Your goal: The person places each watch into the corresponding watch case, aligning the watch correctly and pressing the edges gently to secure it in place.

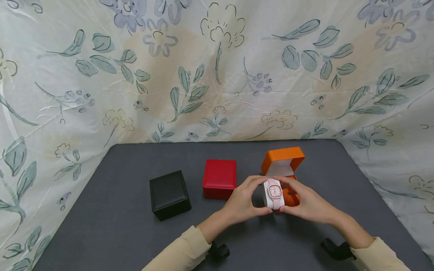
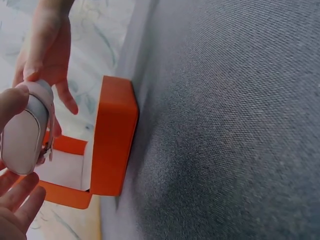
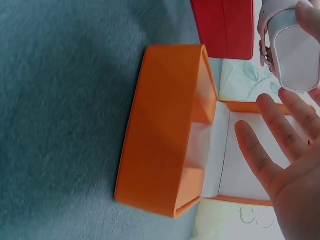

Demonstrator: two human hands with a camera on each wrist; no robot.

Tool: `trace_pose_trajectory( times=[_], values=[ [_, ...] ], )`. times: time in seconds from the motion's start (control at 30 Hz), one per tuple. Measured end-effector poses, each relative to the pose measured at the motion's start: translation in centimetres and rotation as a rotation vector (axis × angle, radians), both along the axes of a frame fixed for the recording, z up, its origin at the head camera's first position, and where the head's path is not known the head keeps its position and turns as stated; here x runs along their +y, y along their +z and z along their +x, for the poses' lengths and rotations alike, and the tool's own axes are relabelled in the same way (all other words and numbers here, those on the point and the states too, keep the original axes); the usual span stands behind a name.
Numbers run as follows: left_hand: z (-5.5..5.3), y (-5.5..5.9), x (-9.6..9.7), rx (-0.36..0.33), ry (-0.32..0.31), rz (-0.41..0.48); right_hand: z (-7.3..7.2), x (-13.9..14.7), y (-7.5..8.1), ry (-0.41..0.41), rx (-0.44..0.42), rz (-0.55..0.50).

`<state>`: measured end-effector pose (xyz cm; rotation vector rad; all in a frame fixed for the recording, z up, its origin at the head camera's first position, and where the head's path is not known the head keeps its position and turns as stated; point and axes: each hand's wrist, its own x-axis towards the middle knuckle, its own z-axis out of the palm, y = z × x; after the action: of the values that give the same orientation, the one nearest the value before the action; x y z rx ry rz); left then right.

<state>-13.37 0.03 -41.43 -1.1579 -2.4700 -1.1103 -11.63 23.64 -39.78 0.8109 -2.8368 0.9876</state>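
A pale pink wristwatch (image 1: 275,191) with a squarish face is wrapped round a whitish cushion (image 3: 299,59). Both hands hold the cushion between them, thumbs at the near edge and fingers at the far edge. My left hand (image 1: 241,197) grips its left end and my right hand (image 1: 307,200) its right end. Beneath and behind it stands an orange watch box (image 1: 284,157), lid raised, with a white lining. The wrist views show the cushion held above the box base (image 3: 160,131), apart from it. The hands partly hide the base in the head view.
A closed red box (image 1: 219,177) stands left of the orange one. Farther left is a closed black box (image 1: 169,194), set at an angle. All rest on a dark grey table (image 1: 112,226), with a floral cloth (image 1: 190,49) hanging behind and at the sides.
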Motion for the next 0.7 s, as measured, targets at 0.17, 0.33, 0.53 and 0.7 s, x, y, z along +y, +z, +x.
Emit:
trace_pose_trajectory(
  times=[0.17, 0.33, 0.53, 0.7],
  values=[
    [-0.4, -0.1, 0.6, -0.005, 0.0, -0.016, -0.3, 0.7, 0.0, 0.004, -0.023, -0.004],
    [-0.8, -0.3, 1.6, -0.002, 0.011, -0.031, -0.8, 1.6, 0.1, 0.007, -0.047, 0.01],
    [-1.2, -0.3, 2.8, -0.046, 0.05, -0.068, -1.3, 2.4, 0.2, 0.02, -0.118, -0.012],
    [-1.7, -0.6, 3.8, -0.047, 0.074, -0.078, -1.7, 3.0, 0.4, 0.025, -0.143, -0.006]
  ],
)
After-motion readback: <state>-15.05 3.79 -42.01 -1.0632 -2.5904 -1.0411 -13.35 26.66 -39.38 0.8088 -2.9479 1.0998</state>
